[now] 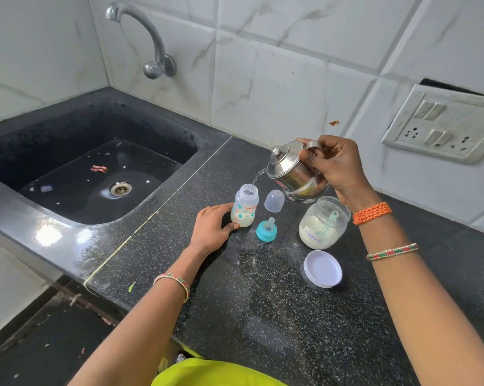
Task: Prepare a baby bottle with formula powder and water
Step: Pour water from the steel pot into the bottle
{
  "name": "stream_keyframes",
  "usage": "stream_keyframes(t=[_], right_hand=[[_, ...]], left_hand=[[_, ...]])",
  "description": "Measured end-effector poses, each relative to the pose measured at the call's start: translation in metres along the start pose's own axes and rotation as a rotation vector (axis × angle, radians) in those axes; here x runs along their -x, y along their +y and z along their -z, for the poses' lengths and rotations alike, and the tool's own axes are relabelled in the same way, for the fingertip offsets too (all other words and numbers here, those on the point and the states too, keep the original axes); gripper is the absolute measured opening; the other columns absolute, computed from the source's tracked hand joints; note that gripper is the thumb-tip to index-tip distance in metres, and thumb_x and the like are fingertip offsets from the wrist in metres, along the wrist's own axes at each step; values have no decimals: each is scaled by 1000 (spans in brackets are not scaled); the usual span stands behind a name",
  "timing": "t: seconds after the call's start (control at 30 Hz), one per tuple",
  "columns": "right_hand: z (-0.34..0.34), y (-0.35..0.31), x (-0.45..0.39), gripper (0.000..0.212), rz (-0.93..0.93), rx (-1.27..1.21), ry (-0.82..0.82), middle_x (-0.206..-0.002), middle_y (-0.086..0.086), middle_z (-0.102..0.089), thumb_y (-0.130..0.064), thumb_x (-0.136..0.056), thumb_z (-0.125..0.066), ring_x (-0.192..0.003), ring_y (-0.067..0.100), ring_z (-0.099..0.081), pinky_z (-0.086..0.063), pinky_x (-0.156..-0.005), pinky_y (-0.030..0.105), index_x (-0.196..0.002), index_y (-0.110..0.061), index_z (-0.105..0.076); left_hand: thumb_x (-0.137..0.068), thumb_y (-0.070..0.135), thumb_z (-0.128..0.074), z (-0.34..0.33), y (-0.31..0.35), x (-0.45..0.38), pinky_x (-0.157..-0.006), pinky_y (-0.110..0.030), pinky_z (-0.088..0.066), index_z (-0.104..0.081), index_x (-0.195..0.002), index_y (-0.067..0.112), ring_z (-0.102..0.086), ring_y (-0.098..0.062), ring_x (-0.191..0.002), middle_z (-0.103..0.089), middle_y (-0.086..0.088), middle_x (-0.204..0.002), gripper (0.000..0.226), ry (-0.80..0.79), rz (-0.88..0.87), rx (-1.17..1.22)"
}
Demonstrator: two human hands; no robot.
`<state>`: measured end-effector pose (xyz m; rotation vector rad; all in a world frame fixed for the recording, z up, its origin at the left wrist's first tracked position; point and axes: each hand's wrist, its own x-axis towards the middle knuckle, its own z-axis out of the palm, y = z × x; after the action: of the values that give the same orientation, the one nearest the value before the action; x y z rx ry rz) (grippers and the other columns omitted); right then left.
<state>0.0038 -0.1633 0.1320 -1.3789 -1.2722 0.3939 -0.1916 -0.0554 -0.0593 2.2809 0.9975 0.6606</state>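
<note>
Right hand: I am gripping the steel kettle [293, 174] with my right hand [335, 171], fingers closed around its handle, and tilting its spout down toward the bottle.
Water: a thin stream [256, 178] is running from the spout into the open neck of the baby bottle [245, 206].
Left hand: my left hand [211, 228] is resting on the counter [263, 316], thumb and fingers curled against the lower left side of the bottle, steadying it.
Baby bottle: it is standing upright, uncapped, near the counter's edge by the sink [96, 174], with whitish contents showing in its lower part.
Bottle cap: the clear dome cap [274, 201] is standing just beside the bottle, toward the wall.
Teat ring: the teal collar with teat [266, 229] is lying in front of the cap, apart from the bottle.
Formula jar: the open glass jar [322, 222] is holding white powder and a scoop [332, 217], directly beneath the kettle.
Jar lid: the white lid [322, 268] is lying upturned near the jar, toward the counter's front edge.
</note>
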Motion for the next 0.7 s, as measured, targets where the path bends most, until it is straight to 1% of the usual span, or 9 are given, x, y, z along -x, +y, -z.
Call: stream_keyframes(t=[0.17, 0.27, 0.37, 0.43, 0.53, 0.63, 0.7], right_hand=[[0, -1, 1, 40, -5, -4, 6, -64, -18, -69, -1, -76, -73, -104, 7, -66, -53, -69, 20, -55, -15, -43], [0, -1, 1, 37, -5, 16, 9, -65, -18, -69, -3, -76, -74, -105, 7, -66, -54, -69, 22, -56, -14, -44], [0, -2, 1, 34, -11, 37, 2, -66, -20, -70, -3, -76, -74, -102, 4, -66, -52, -67, 19, -57, -12, -47], [-1, -4, 1, 35, -16, 60, -18, -67, -23, -70, -2, -76, -74, -98, -1, -66, -50, -66, 15, -56, -15, -49], [-3, -5, 2, 36, -18, 90, -39, -60, -27, -65, 3, -76, -72, -82, -12, -64, -45, -62, 8, -56, -14, -48], [-3, -3, 2, 34, -10, 108, -42, -60, -29, -64, 1, -76, -72, -87, -13, -64, -45, -62, 8, -57, -14, -50], [-3, -3, 2, 34, -7, 111, -48, -58, -29, -63, 1, -77, -72, -85, -15, -63, -44, -61, 7, -57, -14, -50]], left_hand=[[-83, 28, -68, 0, 0, 0, -110, -39, -25, -49, -134, 24, -48, -17, -127, -57, 4, -134, 54, -2, -2, 0], [-84, 28, -68, 1, 0, 0, -111, -40, -25, -49, -135, 24, -48, -17, -127, -57, 4, -134, 55, -4, 2, 0], [-84, 28, -68, 1, 2, 0, -112, -40, -24, -48, -135, 23, -47, -18, -128, -57, 3, -135, 55, -8, 8, 1], [-84, 28, -68, 2, 3, 1, -112, -40, -23, -47, -135, 23, -47, -18, -128, -56, 3, -135, 55, -11, 16, 4], [-84, 28, -68, 2, 3, 1, -112, -41, -23, -47, -135, 23, -47, -18, -128, -56, 2, -135, 55, -12, 18, 5], [-84, 27, -68, 2, 3, 1, -112, -41, -24, -48, -135, 23, -47, -18, -128, -56, 3, -135, 55, -13, 16, 9], [-84, 27, -68, 2, 3, 1, -112, -41, -24, -48, -135, 23, -47, -18, -128, -57, 3, -135, 55, -11, 14, 9]])
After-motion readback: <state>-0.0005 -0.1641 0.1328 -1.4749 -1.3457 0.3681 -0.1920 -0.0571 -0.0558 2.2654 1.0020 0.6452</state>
